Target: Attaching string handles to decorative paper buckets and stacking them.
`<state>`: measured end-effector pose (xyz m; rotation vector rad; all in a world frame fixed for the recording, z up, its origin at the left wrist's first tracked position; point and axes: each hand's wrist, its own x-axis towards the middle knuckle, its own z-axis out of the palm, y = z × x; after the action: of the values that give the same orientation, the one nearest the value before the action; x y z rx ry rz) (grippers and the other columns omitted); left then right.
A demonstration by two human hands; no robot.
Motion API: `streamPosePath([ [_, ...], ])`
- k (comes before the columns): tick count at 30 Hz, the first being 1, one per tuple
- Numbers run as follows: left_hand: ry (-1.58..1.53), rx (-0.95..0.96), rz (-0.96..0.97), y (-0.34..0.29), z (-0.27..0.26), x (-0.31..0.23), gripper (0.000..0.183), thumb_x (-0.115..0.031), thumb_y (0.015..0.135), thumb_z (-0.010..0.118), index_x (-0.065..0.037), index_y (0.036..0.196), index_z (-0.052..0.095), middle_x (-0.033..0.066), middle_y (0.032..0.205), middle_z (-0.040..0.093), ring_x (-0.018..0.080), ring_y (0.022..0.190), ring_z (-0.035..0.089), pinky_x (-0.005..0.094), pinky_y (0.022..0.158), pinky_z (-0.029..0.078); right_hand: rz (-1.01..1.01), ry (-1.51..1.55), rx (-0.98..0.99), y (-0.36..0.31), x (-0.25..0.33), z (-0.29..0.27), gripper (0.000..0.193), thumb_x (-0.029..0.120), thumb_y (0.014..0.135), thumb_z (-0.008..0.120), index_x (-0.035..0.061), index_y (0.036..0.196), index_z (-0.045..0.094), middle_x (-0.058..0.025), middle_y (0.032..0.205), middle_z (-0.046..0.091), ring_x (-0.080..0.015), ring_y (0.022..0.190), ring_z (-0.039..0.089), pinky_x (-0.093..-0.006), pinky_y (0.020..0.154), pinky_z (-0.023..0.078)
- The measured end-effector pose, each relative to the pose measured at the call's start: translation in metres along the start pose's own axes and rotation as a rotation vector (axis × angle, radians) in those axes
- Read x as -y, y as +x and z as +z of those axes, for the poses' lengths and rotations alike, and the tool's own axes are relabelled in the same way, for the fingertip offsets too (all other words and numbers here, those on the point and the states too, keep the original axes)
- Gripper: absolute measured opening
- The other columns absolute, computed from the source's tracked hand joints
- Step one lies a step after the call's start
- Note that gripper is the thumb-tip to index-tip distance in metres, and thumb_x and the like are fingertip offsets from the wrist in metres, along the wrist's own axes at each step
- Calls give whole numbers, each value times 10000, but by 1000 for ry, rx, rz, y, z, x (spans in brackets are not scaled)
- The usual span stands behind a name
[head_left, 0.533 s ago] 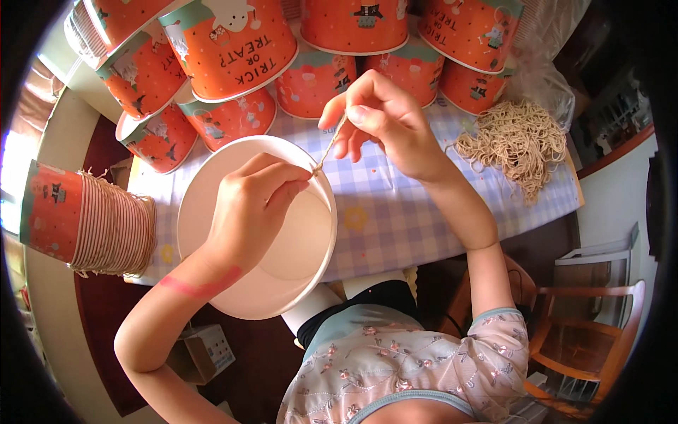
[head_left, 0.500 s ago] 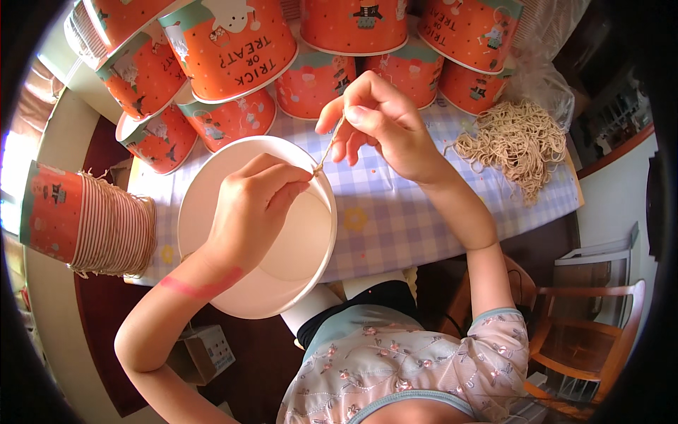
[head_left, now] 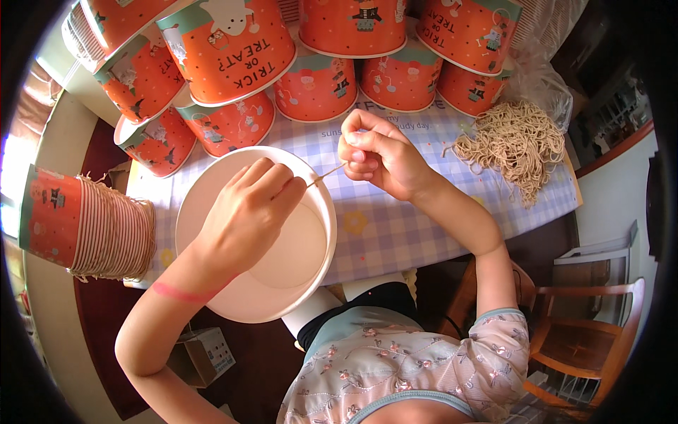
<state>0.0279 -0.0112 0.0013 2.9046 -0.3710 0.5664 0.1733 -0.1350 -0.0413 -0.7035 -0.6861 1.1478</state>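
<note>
A large white paper bucket [head_left: 321,283] lies with its open mouth toward me at the table's near edge. A tan string [head_left: 326,174] runs short and taut between my two hands by the bucket's right rim. My left hand [head_left: 247,212], over the bucket's mouth, pinches one end. To its right, my right hand [head_left: 381,155] is closed on the other end, its fingers curled in. Whether the string passes through the bucket's wall is hidden behind my left fingers.
Orange printed buckets [head_left: 226,53] are piled along the back of the table. At the left stands a nested stack of buckets [head_left: 116,230] with strings hanging on it. A heap of loose tan string [head_left: 519,148] lies at the right, beside a clear plastic bag [head_left: 551,88]. A wooden chair [head_left: 586,332] stands lower right.
My right hand has come down and its spread fingers have curled closed. The string, steeply slanted before, now runs flatter and straight. My left hand has shifted slightly down and left.
</note>
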Motion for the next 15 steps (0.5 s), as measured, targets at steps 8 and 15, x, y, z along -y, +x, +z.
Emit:
streamPosePath([
  [8,-70,-4,-17,0,-1,0,184,22,530,506,-32,707,508,61,652,436,199,622,457,290,525,400,44,-88,4,-14,3,1,103,112,770,414,70,701,350,11,557,318,-44,451,227,-183,412,224],
  [15,-219,-28,-155,-9,1,-1,149,16,623,517,-44,760,526,70,638,468,213,592,471,292,506,396,-29,-186,6,-14,4,5,99,114,773,409,66,706,354,-23,587,384,-68,482,314,-192,439,294],
])
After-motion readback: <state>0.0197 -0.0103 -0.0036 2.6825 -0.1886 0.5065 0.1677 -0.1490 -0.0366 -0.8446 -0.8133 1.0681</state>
